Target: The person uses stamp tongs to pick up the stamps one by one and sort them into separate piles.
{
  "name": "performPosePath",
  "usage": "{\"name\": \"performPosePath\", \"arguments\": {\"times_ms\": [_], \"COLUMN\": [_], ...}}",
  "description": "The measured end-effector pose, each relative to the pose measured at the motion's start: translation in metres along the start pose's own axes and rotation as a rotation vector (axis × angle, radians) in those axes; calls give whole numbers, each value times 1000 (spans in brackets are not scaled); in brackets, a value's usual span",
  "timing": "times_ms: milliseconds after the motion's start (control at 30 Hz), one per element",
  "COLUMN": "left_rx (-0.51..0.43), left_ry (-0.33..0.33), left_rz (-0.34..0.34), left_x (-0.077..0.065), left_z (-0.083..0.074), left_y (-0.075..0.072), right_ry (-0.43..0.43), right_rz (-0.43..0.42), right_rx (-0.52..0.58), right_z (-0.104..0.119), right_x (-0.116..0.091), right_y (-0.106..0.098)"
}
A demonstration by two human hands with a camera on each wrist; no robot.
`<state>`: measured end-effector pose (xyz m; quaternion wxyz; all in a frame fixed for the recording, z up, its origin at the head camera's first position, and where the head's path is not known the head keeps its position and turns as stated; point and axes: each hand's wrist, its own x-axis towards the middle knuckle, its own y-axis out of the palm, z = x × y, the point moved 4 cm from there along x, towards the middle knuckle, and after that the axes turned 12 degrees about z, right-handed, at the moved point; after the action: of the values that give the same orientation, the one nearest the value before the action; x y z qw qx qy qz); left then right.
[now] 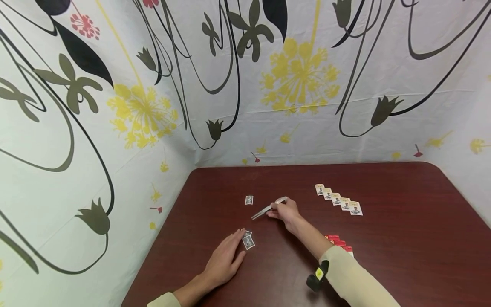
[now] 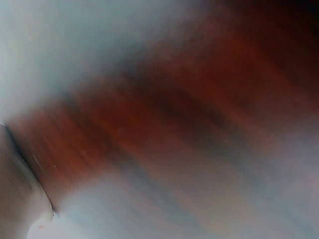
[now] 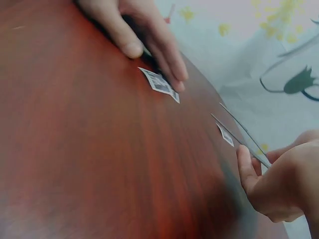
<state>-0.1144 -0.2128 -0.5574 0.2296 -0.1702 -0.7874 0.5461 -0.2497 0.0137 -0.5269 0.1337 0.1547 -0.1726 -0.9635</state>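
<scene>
My right hand [image 1: 285, 211] grips metal tweezers [image 1: 264, 211] over the middle of the table. In the right wrist view the tips of the tweezers [image 3: 234, 127] stand apart with nothing between them. My left hand [image 1: 226, 258] lies on the table with its fingers extended, fingertips right at two overlapping small picture cards [image 1: 248, 242]. One of those cards is partly hidden. A single similar card [image 1: 249, 200] lies farther back, left of the tweezers. The left wrist view is mostly a blur.
On the dark red table [image 1: 414, 238], several pale cards [image 1: 336, 199] form a diagonal row at the back right. Several red-and-white cards [image 1: 338, 241] lie partly hidden by my right forearm. Behind the table hangs a flower-patterned cloth [image 1: 245, 94].
</scene>
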Motion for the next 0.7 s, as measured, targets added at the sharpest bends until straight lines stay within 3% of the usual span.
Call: {"name": "performPosePath", "arguments": {"times_ms": [200, 700], "left_rx": [-5, -18], "left_ry": [-3, -11], "left_rz": [-1, 3], "left_x": [0, 0], "left_z": [-1, -1], "left_y": [-1, -1], "right_ry": [-7, -55], "right_rz": [64, 52], "right_rx": [-35, -215], "right_z": [-6, -18], "right_x": [-22, -50], "right_y": [4, 16]}}
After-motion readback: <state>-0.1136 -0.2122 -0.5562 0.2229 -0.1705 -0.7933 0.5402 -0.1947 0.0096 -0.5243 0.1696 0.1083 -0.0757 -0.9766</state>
